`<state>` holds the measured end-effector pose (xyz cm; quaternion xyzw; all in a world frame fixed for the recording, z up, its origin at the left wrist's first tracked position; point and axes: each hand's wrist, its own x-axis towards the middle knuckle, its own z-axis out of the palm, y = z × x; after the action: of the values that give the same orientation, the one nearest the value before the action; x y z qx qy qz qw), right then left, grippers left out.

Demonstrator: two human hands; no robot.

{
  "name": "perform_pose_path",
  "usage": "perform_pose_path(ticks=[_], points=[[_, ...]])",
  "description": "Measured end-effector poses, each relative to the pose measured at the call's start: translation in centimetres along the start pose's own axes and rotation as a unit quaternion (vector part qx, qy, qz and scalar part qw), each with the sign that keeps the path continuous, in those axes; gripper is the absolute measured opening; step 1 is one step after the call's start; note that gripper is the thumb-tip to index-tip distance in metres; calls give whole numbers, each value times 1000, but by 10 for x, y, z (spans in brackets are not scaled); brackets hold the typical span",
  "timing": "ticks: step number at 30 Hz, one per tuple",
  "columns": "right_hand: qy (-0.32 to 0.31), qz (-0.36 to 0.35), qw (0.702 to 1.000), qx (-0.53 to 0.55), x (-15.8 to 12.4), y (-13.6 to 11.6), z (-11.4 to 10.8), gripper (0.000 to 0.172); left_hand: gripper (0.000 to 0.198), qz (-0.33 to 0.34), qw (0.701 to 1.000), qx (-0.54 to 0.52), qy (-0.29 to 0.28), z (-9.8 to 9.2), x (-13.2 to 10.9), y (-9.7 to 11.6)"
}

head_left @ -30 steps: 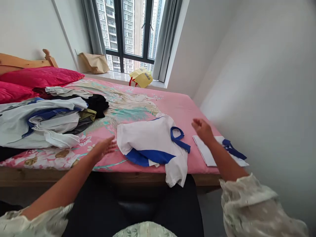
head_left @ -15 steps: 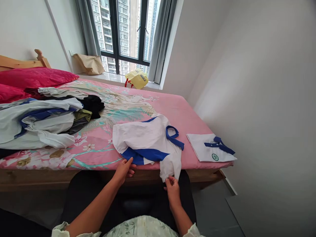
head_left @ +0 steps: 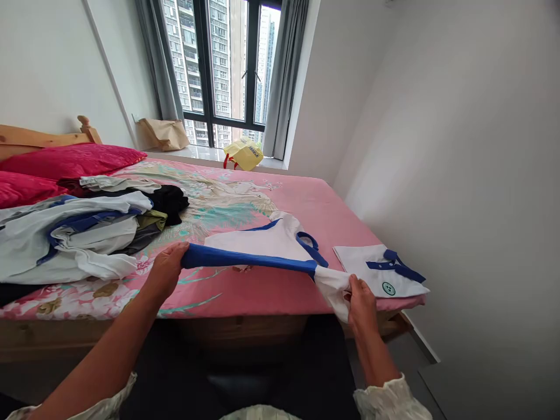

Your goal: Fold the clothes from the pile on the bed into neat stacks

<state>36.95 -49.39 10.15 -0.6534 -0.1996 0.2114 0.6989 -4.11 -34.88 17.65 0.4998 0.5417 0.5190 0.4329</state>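
Note:
A white polo shirt with blue side panels and a blue collar lies across the near part of the bed, its near side lifted and pulled taut. My left hand is closed on the end of the blue side panel, at the shirt's hem. The white sleeve is gripped by my right hand, fingers pinched on the cuff. The collar points to the right, and the shirt's far half rests on the sheet. Just beyond my right hand lies a folded white polo shirt with a blue collar and a green round badge.
A heap of clothes lies on the bed's left side, before red pillows. The pink flowered sheet covers the bed. On the windowsill stand a brown paper bag and a yellow bag. A wall rises at the right.
My hands have moved apart and up, the left one leftward and the right one rightward. The shirt's near edge is now raised and stretched straight between them.

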Motion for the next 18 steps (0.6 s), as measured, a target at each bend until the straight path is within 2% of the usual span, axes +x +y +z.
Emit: perform_pose_path(ticks=[2, 4, 7, 10, 12, 15, 18], points=[[-24, -20, 998, -54, 18, -11, 1, 35, 31, -13, 999, 10, -28, 5, 3, -11], [-47, -16, 993, -104, 29, -7, 5, 34, 33, -52, 997, 31, -57, 15, -2, -35], [-59, -2, 987, -149, 36, 16, 8, 34, 33, -106, 989, 53, -91, 24, -19, -77], [-52, 1, 985, -162, 27, 41, 2, 44, 38, -127, 986, 33, -107, 22, -37, -108], [-50, -12, 986, -159, 16, 49, -5, 56, 48, -130, 986, -9, -100, 19, -45, -116], [-82, -35, 987, -132, -2, 49, -16, 73, 69, -114, 988, -46, -92, 16, -51, -116], [-173, -2, 979, -105, -13, 39, -23, 69, 68, -73, 992, -14, -98, 13, -54, -111]])
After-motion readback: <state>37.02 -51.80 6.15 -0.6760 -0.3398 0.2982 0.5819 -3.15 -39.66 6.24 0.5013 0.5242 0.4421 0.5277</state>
